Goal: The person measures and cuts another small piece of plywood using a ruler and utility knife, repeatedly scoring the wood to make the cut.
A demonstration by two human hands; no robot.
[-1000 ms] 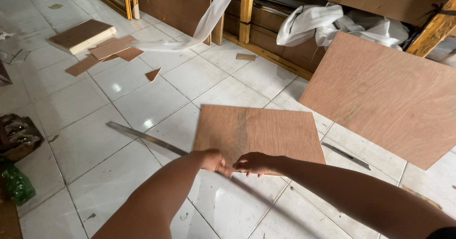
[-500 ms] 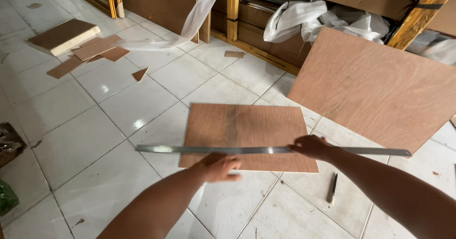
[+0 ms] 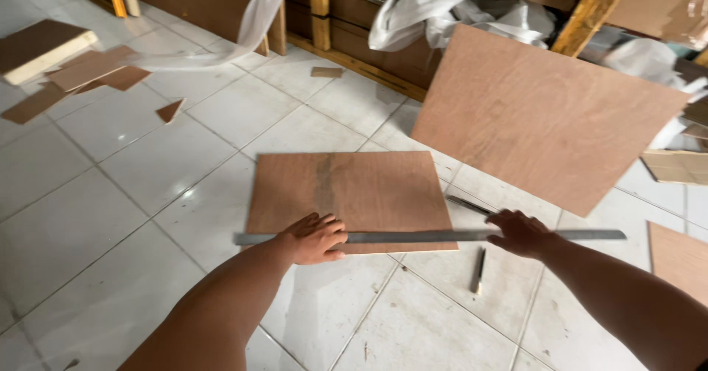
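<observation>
A brown plywood sheet [image 3: 361, 190] lies flat on the white tiled floor. A long metal straightedge [image 3: 420, 236] rests across its near edge and sticks out to the right past the sheet. My left hand [image 3: 316, 238] presses flat on the straightedge over the sheet's near edge, fingers spread. My right hand [image 3: 522, 232] holds the straightedge down further right, beyond the sheet, over bare tile.
A large plywood panel [image 3: 546, 113] leans against shelving at the right. A pen-like tool [image 3: 479, 269] and another thin tool [image 3: 467, 205] lie on the tiles by my right hand. Wood offcuts [image 3: 81, 76] sit at the far left, white plastic bags [image 3: 442, 9] at the back.
The straightedge went from lying diagonally off the sheet to lying level across its near edge. My hands spread apart along it, and my right hand slid further right.
</observation>
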